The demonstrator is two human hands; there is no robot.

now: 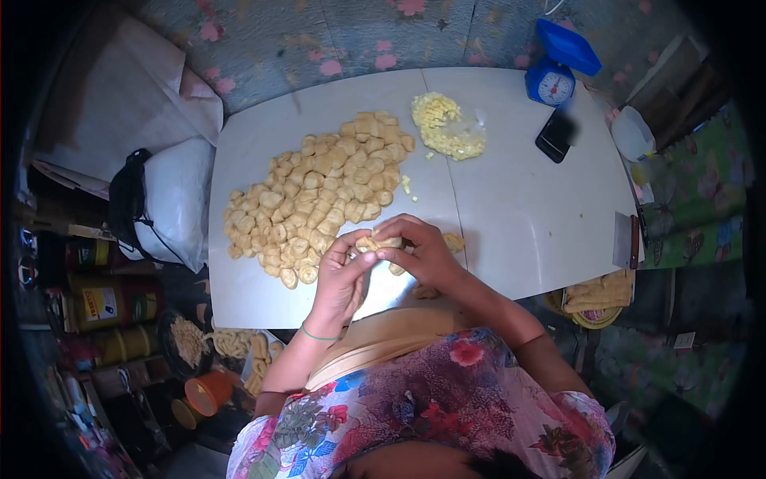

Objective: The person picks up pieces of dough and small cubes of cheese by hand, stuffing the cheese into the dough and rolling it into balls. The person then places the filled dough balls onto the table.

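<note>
Both my hands meet over the table's front edge, around one small piece of dough [369,244]. My left hand [345,267] pinches its left side with thumb and fingers. From the right, my right hand [419,251] closes on the same piece, thumb beneath and fingers above. A large pile of pale dough pieces [327,184] lies just beyond and to the left. Beyond my hands, small yellow cubes [447,128] lie heaped with clear plastic, and a few loose cubes [407,185] are nearer. More dough pieces [454,242] sit beside and partly behind my right hand.
A blue scale [554,84] and a black phone [554,137] stand at the table's [527,215] back right. A cleaver [626,239] lies at the right edge. Left of the table is a white sack [179,199]; an orange container [209,392] is at lower left.
</note>
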